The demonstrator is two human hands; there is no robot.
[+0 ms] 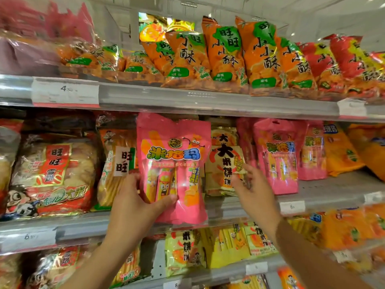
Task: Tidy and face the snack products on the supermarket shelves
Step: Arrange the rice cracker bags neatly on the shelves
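Note:
My left hand [137,203] grips a pink snack bag [174,155] by its lower left corner and holds it upright in front of the middle shelf [333,190]. My right hand [253,190], blurred, reaches with spread fingers toward a pale yellow rice cracker pack [224,163] standing just right of the pink bag, and touches its lower right edge. More pink bags [278,157] of the same kind stand further right on that shelf.
Orange and green snack bags [223,57] lean along the top shelf [187,97]. Large red-labelled rice cracker bags [52,174] fill the middle shelf's left. Orange packs [341,153] stand at far right. Yellow packs [220,245] sit on the lower shelf. Price tags [65,90] line the shelf edges.

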